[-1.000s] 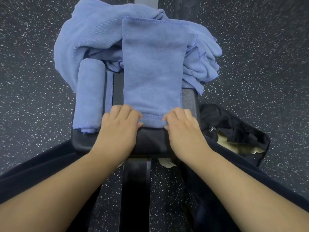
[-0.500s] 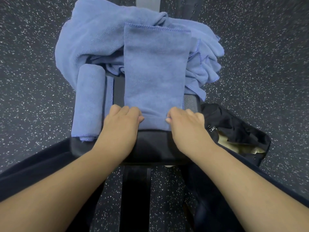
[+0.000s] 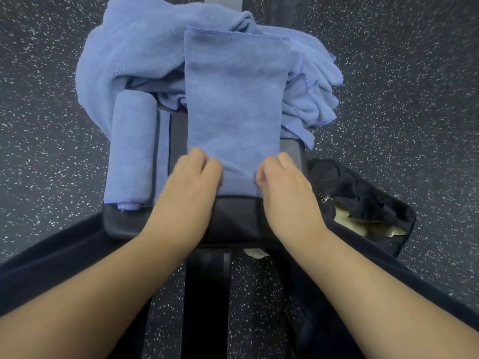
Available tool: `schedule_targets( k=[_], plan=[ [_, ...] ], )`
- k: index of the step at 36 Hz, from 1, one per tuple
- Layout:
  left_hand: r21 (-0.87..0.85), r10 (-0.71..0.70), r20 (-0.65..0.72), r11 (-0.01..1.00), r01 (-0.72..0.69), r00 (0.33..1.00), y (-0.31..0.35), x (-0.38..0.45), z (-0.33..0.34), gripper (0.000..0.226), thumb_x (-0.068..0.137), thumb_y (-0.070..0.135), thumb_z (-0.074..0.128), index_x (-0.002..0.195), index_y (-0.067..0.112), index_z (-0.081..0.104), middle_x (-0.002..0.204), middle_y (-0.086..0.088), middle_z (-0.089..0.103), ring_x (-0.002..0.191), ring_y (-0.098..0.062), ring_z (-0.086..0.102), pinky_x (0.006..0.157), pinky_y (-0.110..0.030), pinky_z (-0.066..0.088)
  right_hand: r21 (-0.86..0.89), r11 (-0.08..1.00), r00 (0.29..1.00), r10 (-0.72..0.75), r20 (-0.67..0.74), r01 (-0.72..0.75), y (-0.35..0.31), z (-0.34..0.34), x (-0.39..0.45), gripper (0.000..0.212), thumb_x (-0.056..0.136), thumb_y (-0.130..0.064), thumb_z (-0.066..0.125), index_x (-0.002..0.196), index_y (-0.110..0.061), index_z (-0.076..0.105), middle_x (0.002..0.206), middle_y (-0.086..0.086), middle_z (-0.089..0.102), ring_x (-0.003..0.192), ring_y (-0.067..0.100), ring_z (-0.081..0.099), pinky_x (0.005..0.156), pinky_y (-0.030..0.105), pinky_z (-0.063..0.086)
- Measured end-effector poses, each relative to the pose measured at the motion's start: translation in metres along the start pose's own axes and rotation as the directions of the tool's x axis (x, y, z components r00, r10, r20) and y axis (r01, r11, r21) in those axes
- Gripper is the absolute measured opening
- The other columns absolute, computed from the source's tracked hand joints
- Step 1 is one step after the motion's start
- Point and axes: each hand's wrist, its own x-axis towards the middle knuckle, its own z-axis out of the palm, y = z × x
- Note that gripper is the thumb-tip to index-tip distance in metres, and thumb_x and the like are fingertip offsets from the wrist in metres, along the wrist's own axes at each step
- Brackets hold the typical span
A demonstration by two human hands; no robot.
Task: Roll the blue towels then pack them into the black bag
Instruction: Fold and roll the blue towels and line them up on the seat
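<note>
Fingers of left hand (image 3: 193, 177) and right hand (image 3: 281, 181) curl around the near edge of the folded towel (image 3: 234, 99) on the bench (image 3: 234, 216); roll evenly, tight, both sides together; black bag (image 3: 363, 200) waits right.

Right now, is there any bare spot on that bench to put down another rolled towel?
Little. A dark strip shows between the rolled towel and the folded towel, and the bench edge nearest the person is bare. The far end is crowded with the towel heap.
</note>
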Motion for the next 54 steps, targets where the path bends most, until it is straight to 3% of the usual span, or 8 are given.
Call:
schedule_targets(
  k=[10,14,20,29,33,38,45,54],
  plan=[
    [0.12,0.036,-0.047,0.992,-0.03,0.998,-0.01,-0.002,0.017,0.026,0.073,0.025,0.053,0.084,0.002,0.057,0.084,-0.019,0.052,0.074,-0.034,0.049,0.064,-0.045,0.042,-0.095,0.99,0.987,-0.111,-0.113,0.1,-0.009,0.016,-0.003,0.016,0.069,-0.003,0.038,0.075,-0.004,0.053,0.078,0.015,0.051,0.077,0.027,0.04,0.068,0.034,0.036],
    [0.15,0.012,-0.055,0.989,-0.003,0.998,-0.014,-0.002,0.019,0.044,0.055,0.015,0.086,0.088,0.005,0.058,0.087,-0.018,0.054,0.082,-0.03,0.039,0.058,-0.043,0.047,-0.133,0.988,0.987,-0.1,-0.127,0.083,-0.001,0.022,-0.006,0.018,0.063,-0.004,0.057,0.08,-0.007,0.054,0.082,0.012,0.052,0.073,0.03,0.05,0.062,0.036,0.045],
    [0.182,0.068,-0.096,0.982,-0.049,0.993,-0.019,0.001,0.022,0.032,0.063,0.006,0.06,0.095,0.009,0.054,0.089,-0.014,0.057,0.087,-0.028,0.038,0.056,-0.035,0.036,-0.095,0.989,0.986,-0.121,-0.112,0.111,0.004,0.021,-0.001,0.026,0.068,-0.004,0.07,0.089,-0.007,0.056,0.085,0.01,0.056,0.074,0.032,0.055,0.064,0.037,0.048],
    [0.09,0.025,-0.119,0.996,-0.014,0.993,-0.02,0.005,0.023,0.029,0.086,0.017,0.037,0.092,0.005,0.063,0.084,-0.012,0.062,0.087,-0.026,0.036,0.058,-0.038,0.042,-0.185,0.978,0.986,-0.12,-0.116,0.097,0.007,0.016,0.004,0.029,0.085,-0.026,0.036,0.091,-0.013,0.061,0.081,0.002,0.062,0.072,0.026,0.058,0.065,0.034,0.029],
    [0.115,0.02,-0.126,0.993,-0.005,0.992,-0.016,0.003,0.022,0.031,0.088,0.022,0.037,0.084,0.006,0.064,0.077,-0.011,0.061,0.084,-0.027,0.034,0.058,-0.034,0.031,-0.21,0.972,0.99,-0.089,0.109,0.11,0.005,0.004,0.009,0.023,0.101,-0.024,0.034,0.099,-0.016,0.055,0.095,0.002,0.061,0.089,0.028,0.053,0.066,0.031,0.006],
    [0.214,0.018,-0.122,0.977,0.009,0.992,-0.013,0.001,0.019,0.03,0.09,0.024,0.04,0.077,0.008,0.062,0.078,-0.013,0.057,0.081,-0.027,0.033,0.06,-0.033,0.023,-0.278,0.958,0.996,-0.051,0.076,0.07,0.005,0.004,0.007,0.021,0.099,-0.022,0.041,0.09,-0.017,0.059,0.086,0.002,0.06,0.089,0.029,0.05,0.07,0.032,0.012],
    [-0.006,-0.012,-0.068,1.0,0.011,0.998,-0.005,0.006,0.008,0.026,0.071,-0.01,0.055,0.086,0.011,0.056,0.091,-0.011,0.048,0.08,-0.025,0.036,0.063,-0.04,0.037,0.136,0.99,0.999,-0.044,0.009,0.043,0.004,0.0,0.008,0.008,0.084,-0.001,0.06,0.083,-0.009,0.061,0.086,0.007,0.05,0.077,0.028,0.051,0.065,0.039,0.04],
    [0.008,0.026,-0.077,1.0,-0.026,0.997,-0.005,0.003,0.014,0.022,0.08,0.013,0.045,0.091,0.005,0.063,0.09,-0.015,0.053,0.077,-0.032,0.046,0.059,-0.047,0.046,0.098,0.987,0.989,-0.116,-0.09,0.124,-0.008,0.013,-0.002,0.018,0.066,-0.009,0.044,0.079,-0.008,0.055,0.083,0.009,0.052,0.077,0.031,0.05,0.065,0.039,0.048]
  ],
)
